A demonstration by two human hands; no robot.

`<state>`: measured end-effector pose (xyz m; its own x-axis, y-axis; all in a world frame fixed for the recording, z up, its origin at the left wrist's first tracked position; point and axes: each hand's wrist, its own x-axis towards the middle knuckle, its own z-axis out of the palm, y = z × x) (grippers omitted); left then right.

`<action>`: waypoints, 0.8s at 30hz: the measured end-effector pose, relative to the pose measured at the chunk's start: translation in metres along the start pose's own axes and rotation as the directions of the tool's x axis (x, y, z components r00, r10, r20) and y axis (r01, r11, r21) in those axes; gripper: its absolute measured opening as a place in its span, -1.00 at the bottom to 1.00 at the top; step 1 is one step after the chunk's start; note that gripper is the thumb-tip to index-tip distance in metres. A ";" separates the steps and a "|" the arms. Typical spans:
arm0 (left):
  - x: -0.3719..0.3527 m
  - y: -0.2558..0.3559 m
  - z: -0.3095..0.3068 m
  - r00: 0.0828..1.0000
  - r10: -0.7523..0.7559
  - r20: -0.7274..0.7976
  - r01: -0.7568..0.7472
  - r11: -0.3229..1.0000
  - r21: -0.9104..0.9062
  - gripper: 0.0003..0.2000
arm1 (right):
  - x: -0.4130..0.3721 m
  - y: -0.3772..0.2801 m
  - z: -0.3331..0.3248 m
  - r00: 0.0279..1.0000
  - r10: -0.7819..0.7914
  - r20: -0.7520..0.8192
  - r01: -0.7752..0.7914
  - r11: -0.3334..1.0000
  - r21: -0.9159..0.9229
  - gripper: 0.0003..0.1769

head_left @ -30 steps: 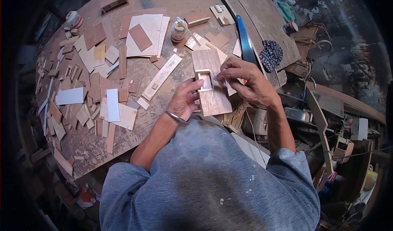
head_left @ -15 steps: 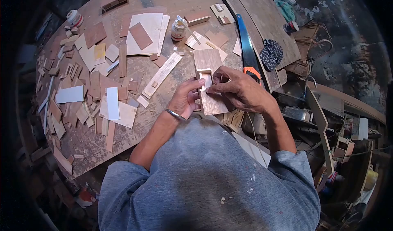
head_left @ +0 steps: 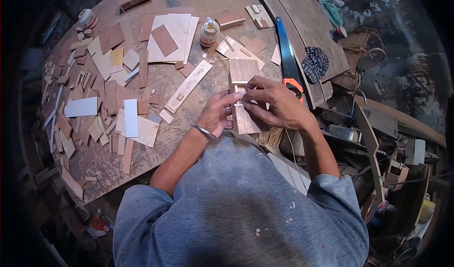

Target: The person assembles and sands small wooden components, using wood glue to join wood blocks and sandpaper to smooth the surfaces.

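Observation:
A brown wooden panel (head_left: 244, 69) is held upright from my view, its lower end close to my shirt. On its face sits a small pale wooden frame (head_left: 240, 83) around a shallow opening. My left hand (head_left: 219, 110) is closed on the panel's left edge, thumb lying on the frame's left side and fingers behind. From the right, my right hand (head_left: 280, 102) bends over the frame, its fingertips gripping around the opening and covering much of it. Whether a smaller piece is between those fingertips is hidden.
A handsaw (head_left: 286, 54) with an orange handle lies to the right, beside a dark printed cloth (head_left: 315, 65). An open glue jar (head_left: 208, 34) with a brush stands beyond the panel. Many wood offcuts (head_left: 109, 96) cover the bench's left side. A long strip (head_left: 189, 85) lies nearer.
The panel has shifted slightly right in view. My right fingertips have moved from the frame's right edge in over its opening, hiding more of it. My left hand keeps its hold.

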<state>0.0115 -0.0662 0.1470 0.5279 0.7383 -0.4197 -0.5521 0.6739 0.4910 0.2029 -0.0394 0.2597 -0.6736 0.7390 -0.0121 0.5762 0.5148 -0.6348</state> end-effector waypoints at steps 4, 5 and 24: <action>0.002 -0.002 -0.002 0.999 0.016 -0.051 -0.013 0.999 0.049 -0.44 | 0.003 0.001 0.003 0.999 0.040 0.025 -0.040 0.999 0.001 -0.81; 0.003 -0.003 -0.002 0.998 0.015 -0.067 -0.012 0.999 0.051 -0.44 | 0.004 0.004 0.004 0.999 0.043 0.031 -0.043 0.999 0.006 -0.81; 0.012 -0.011 -0.009 0.985 0.029 -0.169 -0.013 0.995 0.095 -0.47 | 0.005 0.029 0.015 0.998 0.003 0.070 -0.008 0.997 0.071 -0.76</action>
<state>0.0176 -0.0647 0.1295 0.3950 0.7513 -0.5286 -0.4946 0.6588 0.5669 0.2095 -0.0269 0.2296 -0.7025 0.7085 -0.0677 0.5471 0.4768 -0.6880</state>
